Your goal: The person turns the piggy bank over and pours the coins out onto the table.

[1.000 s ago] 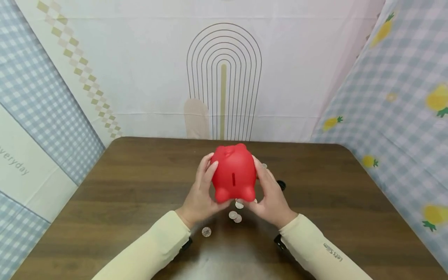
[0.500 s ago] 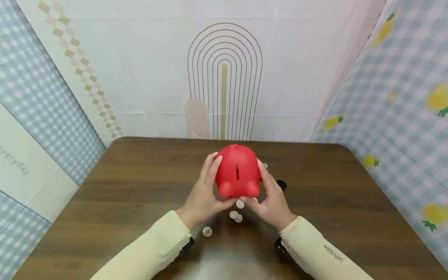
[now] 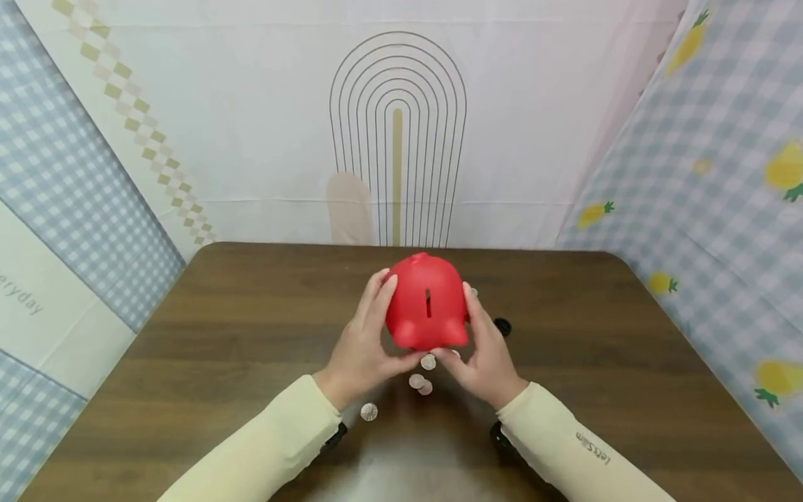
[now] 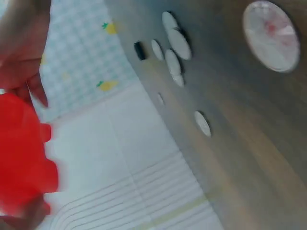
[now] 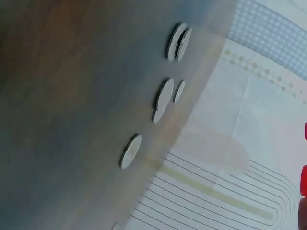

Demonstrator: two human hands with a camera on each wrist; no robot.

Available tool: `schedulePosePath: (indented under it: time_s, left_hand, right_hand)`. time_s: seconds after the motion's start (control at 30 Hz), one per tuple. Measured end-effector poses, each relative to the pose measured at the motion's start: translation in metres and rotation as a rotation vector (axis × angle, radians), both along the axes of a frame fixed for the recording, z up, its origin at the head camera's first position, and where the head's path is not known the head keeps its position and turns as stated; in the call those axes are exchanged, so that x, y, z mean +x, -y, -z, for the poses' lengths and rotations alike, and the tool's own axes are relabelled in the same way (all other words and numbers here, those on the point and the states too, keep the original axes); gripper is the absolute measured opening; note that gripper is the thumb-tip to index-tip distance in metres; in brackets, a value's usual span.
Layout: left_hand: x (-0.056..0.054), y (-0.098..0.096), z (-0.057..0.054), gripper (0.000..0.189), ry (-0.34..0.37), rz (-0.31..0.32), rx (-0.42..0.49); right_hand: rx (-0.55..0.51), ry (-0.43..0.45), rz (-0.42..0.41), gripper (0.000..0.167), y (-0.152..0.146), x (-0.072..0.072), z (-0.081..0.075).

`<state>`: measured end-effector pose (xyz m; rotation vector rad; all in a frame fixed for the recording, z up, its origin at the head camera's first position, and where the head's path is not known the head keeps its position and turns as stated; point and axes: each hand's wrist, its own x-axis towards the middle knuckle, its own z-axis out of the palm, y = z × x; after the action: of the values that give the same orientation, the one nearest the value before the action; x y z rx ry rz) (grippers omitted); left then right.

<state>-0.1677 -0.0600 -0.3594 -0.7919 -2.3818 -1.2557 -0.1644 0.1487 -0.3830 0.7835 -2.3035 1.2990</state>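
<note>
A red piggy bank (image 3: 426,279) is held up above the table, its coin slot (image 3: 429,304) facing the head camera. My left hand (image 3: 360,341) grips its left side, thumb underneath. On the other side my right hand (image 3: 486,348) grips it the same way. Several silver coins (image 3: 369,412) lie on the wood beneath and around it, two of them overlapping (image 3: 420,384). In the left wrist view the piggy bank (image 4: 24,153) is blurred, with coins (image 4: 272,36) at right. Only red slivers of the piggy bank (image 5: 304,181) show in the right wrist view.
A small round black piece (image 3: 502,327) lies on the brown wooden table (image 3: 251,314), right of the right hand. Patterned cloth (image 3: 263,139) hangs behind the table's far edge, with checked cloth (image 3: 721,230) at the right and left.
Both hands have moved the piggy bank slightly right and tipped it, so its slot sits higher and its far-end bumps show less. The head view has shifted a little.
</note>
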Motion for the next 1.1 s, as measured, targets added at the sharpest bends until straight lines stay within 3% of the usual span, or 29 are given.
schedulePosePath:
  time_s: [0.07, 0.17, 0.23, 0.27, 0.33, 0.47, 0.5, 0.53, 0.57, 0.6, 0.7, 0.73, 0.77, 0.83, 0.93, 0.97, 1.03, 1.1]
  left_hand:
    - [0.000, 0.000, -0.001, 0.095, 0.120, 0.000, -0.017]
    - [-0.002, 0.001, -0.001, 0.093, 0.397, -0.035, -0.059]
    - [-0.002, 0.001, -0.001, 0.094, 0.443, -0.030, -0.056]
    - [-0.002, 0.001, -0.002, 0.095, 0.423, -0.028, -0.050]
    - [-0.001, 0.002, -0.004, 0.098, 0.301, -0.023, -0.034]
    - [-0.001, 0.004, -0.003, 0.104, -0.147, 0.049, -0.028]
    - [-0.001, 0.004, -0.003, 0.104, -0.209, 0.052, -0.033]
    - [-0.002, 0.003, -0.004, 0.104, -0.212, 0.056, -0.030]
    - [-0.003, 0.002, -0.005, 0.103, -0.161, 0.062, -0.022]
    - [-0.005, 0.001, -0.006, 0.100, -0.060, 0.063, -0.014]
    - [-0.007, -0.001, -0.007, 0.091, 0.325, 0.010, 0.001]
    - [-0.007, -0.001, -0.007, 0.090, 0.398, -0.005, 0.008]
    - [-0.007, -0.001, -0.006, 0.090, 0.415, -0.001, 0.020]
    - [-0.006, 0.000, -0.003, 0.093, 0.316, 0.026, 0.041]
    - [-0.004, 0.001, 0.001, 0.096, -0.044, 0.098, 0.090]
    - [-0.004, 0.002, 0.002, 0.097, -0.131, 0.106, 0.099]
    - [-0.004, 0.002, 0.004, 0.095, -0.161, 0.096, 0.117]
    - [-0.004, 0.002, 0.008, 0.091, -0.019, 0.095, 0.143]
  right_hand:
    - [-0.013, 0.151, -0.017, 0.084, 0.001, 0.000, 0.001]
    - [-0.037, 0.470, -0.005, 0.077, 0.004, 0.001, 0.003]
    - [-0.046, 0.528, -0.012, 0.078, 0.005, 0.002, 0.004]
    - [-0.053, 0.505, -0.017, 0.079, 0.006, 0.003, 0.003]
    - [-0.066, 0.360, -0.027, 0.083, 0.007, 0.003, 0.003]
    - [-0.035, -0.105, -0.045, 0.084, 0.005, 0.000, 0.001]
    - [-0.031, -0.176, -0.038, 0.086, 0.004, -0.001, 0.001]
    - [-0.033, -0.182, -0.030, 0.086, 0.004, -0.001, 0.001]
    - [-0.048, -0.121, -0.037, 0.084, 0.005, -0.001, 0.000]
    - [-0.069, -0.019, -0.043, 0.082, 0.005, -0.002, -0.001]
    - [-0.106, 0.415, 0.005, 0.077, 0.007, 0.002, -0.004]
    - [-0.119, 0.506, 0.021, 0.075, 0.007, 0.003, -0.005]
    - [-0.127, 0.543, 0.025, 0.075, 0.007, 0.003, -0.006]
    - [-0.111, 0.439, 0.010, 0.078, 0.006, 0.005, -0.007]
    - [-0.071, 0.062, -0.045, 0.083, 0.004, 0.003, -0.008]
    - [-0.046, -0.048, -0.042, 0.086, 0.003, 0.003, -0.009]
    - [-0.016, -0.108, -0.027, 0.086, 0.003, 0.002, -0.009]
    - [0.006, -0.007, -0.014, 0.084, 0.004, 0.003, -0.008]
